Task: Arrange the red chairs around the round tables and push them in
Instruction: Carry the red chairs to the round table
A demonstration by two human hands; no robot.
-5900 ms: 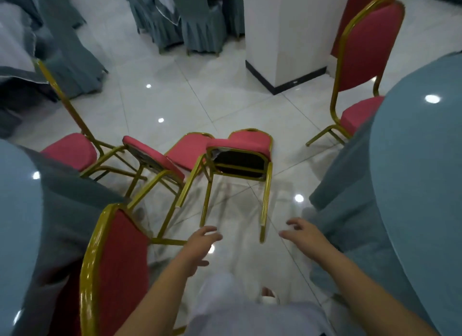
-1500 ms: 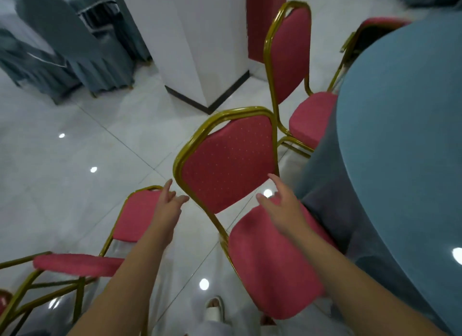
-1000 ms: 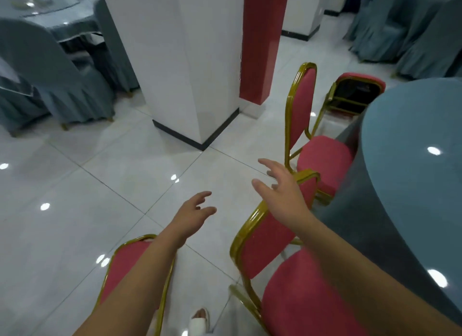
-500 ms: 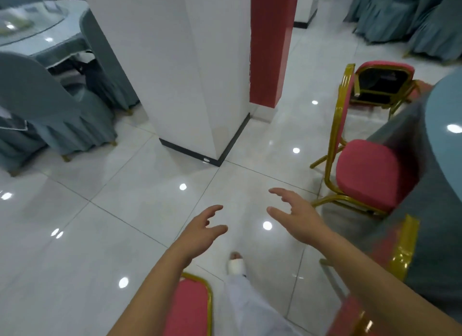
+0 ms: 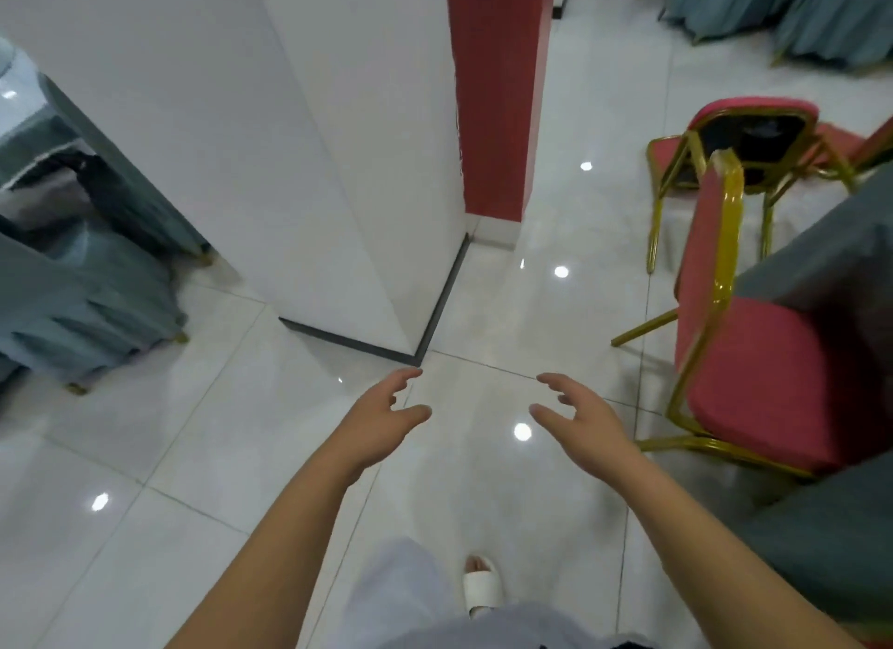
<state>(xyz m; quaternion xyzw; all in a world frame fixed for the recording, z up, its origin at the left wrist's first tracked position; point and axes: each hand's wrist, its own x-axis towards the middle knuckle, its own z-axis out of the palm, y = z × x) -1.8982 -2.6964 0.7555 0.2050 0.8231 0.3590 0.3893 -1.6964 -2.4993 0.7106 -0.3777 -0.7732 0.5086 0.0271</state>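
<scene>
Both grips are released and carry nothing. The left grip (image 5: 381,421) and the right grip (image 5: 580,421) hang out in front of me over the white tiled floor (image 5: 193,455), palms turned toward each other, fingers loosely spread, a gap between them. Neither touches a chair.

The nearest red chair (image 5: 763,373) stands upright on my right, its gold frame on the floor and its backrest seen edge-on. The far side of its seat sits against the grey cloth of the round surface (image 5: 831,261). It is near the right grip but apart from it.

Beyond it a second red chair (image 5: 754,136) lies tipped over, the dark underside of its seat facing me and its gold legs pointing my way.

Ahead of me rises a white pillar (image 5: 290,141) with a dark skirting, and a red column (image 5: 493,92) just behind it. Chairs in grey-blue covers (image 5: 82,300) stand at the far left. Below, I see a pale trouser leg and a white slipper (image 5: 481,590) on the tiles.
</scene>
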